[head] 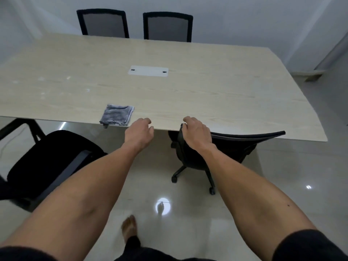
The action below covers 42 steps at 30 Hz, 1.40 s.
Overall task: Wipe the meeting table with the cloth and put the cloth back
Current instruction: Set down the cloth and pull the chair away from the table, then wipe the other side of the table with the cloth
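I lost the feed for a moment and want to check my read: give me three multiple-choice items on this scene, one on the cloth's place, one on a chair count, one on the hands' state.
1. Where is the cloth?
A. Folded at the table's near edge
B. On the floor
C. Draped over a chair

2. How many chairs stand at the table's far side?
A. None
B. Two
C. Four

3. What is the right hand doing?
A. Wiping with the cloth
B. Resting on a chair back
C. Pressing the white plate

Answers:
1 A: it lies folded on the tabletop by the near edge, just left of the left hand, which holds nothing.
2 B: two black chairs stand side by side at the wall.
3 B: its fingers curl over the top of the near chair back.
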### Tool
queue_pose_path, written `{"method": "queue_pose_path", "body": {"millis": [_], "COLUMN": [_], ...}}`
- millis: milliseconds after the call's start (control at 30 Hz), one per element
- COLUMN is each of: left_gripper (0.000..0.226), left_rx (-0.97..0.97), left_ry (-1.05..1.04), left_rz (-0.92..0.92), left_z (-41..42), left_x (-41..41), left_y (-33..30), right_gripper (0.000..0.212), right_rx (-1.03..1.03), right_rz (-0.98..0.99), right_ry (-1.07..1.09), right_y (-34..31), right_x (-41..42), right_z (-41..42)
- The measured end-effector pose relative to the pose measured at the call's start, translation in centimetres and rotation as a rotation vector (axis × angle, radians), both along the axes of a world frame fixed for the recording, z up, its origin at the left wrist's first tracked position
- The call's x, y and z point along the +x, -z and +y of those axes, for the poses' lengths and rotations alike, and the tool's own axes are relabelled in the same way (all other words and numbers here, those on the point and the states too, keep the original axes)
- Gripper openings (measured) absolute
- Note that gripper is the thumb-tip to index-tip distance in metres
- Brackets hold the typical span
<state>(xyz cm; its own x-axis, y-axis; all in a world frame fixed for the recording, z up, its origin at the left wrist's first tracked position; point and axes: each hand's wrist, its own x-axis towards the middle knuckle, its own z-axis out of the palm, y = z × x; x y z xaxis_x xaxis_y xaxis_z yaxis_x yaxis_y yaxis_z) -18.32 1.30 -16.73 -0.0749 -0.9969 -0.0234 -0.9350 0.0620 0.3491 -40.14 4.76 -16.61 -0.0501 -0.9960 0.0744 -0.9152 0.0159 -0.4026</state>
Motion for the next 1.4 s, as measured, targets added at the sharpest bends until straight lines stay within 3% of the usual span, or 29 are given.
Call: {"method": "queue_pose_path", "body": {"millis": [533, 1133, 1300, 1400], "left_gripper": [0.038, 0.031, 0.029, 0.042], "left_rx": [0.074, 0.270, 0.332, 0.408], "left_ry": [-0.022, -0.047, -0.031, 0.032], "left_rz": [0.003, -0.012, -0.021, -0.035], "left_z": [-14.9, -29.7, -33.2, -34.9], "left_x": [22.8, 24.7, 24.8, 25.1], "left_y": [1.3, 8.7, 11.2, 12.4], "right_gripper": [0.035, 0.042, 0.031, 0.025], "right_rx": [0.164, 0.403, 0.431, 0.521], "right_rz": [-0.092, -0.096, -0.095, -0.119], "right_ry": [-0.007, -0.094, -0.138, -0.186], "right_y": [3.8, 10.9, 13.1, 13.6], "right_x": [21.7, 24.7, 24.4, 24.3], "right_z": [-15.2, -31.9, -35.1, -36.7]}}
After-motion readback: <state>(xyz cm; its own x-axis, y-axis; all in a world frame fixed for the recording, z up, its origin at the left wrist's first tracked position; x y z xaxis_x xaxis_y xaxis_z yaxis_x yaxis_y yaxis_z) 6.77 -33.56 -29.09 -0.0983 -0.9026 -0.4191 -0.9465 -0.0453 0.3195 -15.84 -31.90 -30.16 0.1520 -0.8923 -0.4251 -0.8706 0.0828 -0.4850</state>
